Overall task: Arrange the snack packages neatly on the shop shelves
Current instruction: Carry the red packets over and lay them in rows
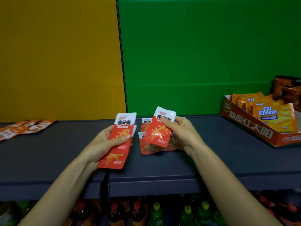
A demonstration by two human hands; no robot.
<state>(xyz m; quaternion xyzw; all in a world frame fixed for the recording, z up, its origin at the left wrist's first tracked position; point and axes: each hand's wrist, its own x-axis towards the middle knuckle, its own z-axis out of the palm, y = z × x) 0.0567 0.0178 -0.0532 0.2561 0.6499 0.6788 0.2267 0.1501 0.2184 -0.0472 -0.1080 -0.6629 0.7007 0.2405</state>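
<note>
Two bare forearms [65,181] are seen nearest, reaching over the dark shelf [211,157]. A fanned stack of red packets [118,154] is gripped by the left hand [104,141], with the thumb laid across the front. A single red packet [158,134] is pinched near its white top by the right hand [180,132], above the loose packets [146,148] lying on the shelf. The packets are judged light, soft and slick, and best taken by their flat sealed edges. A wafer carton [249,128] at the right and orange sachets [19,128] at the far left lie well apart, and neither is judged to be in the way.
</note>
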